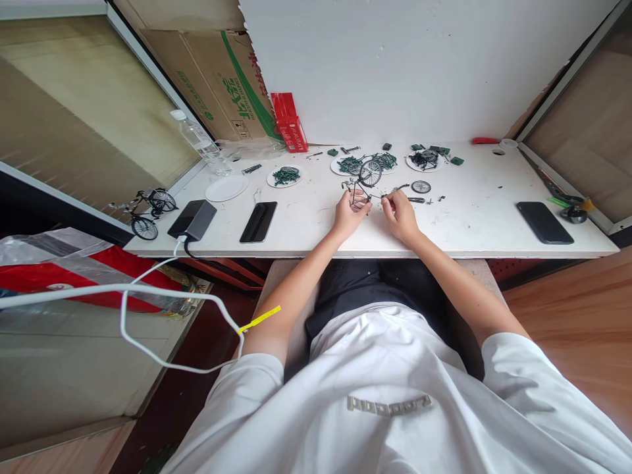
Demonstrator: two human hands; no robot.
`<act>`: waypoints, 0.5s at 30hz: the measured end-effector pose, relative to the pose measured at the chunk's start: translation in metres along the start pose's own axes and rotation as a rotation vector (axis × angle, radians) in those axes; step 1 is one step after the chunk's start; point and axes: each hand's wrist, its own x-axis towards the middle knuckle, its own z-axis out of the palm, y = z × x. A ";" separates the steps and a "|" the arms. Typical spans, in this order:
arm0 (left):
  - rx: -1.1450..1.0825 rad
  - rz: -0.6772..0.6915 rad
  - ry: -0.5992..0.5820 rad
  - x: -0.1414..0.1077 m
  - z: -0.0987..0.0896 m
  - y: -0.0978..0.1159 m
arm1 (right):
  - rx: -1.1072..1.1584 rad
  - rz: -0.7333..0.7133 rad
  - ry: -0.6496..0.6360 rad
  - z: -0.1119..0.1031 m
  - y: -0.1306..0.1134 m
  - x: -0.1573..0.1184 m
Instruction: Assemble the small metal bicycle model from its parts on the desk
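Observation:
Near the middle of the white table, my left hand point(349, 214) is closed around a small model bicycle point(369, 175) that has one spoked wheel on it, pointing up and away from me. Just to the right, my right hand point(401, 214) is pinched on a thin screwdriver-like rod point(377, 196), its tip close to the bicycle frame. A loose spoked wheel point(421, 187) lies beyond my right hand. Small dark parts point(417, 199) are scattered beside it. What the fingers cover is hidden.
White plates of green and black parts point(286, 176) stand toward the back, near a red box point(290, 125). A finished-looking model bicycle point(148, 210), power bank point(192, 219), phone point(259, 222) and bottle point(202, 141) are left. Another phone point(544, 222) lies right. A white cable point(162, 286) crosses the left foreground.

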 end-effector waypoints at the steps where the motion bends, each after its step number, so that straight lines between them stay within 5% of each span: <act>1: 0.016 0.002 0.013 0.000 -0.001 0.001 | -0.012 -0.008 -0.005 0.001 0.000 0.000; 15: 0.123 0.035 0.053 -0.002 -0.002 0.009 | -0.036 -0.007 -0.028 0.001 0.006 -0.001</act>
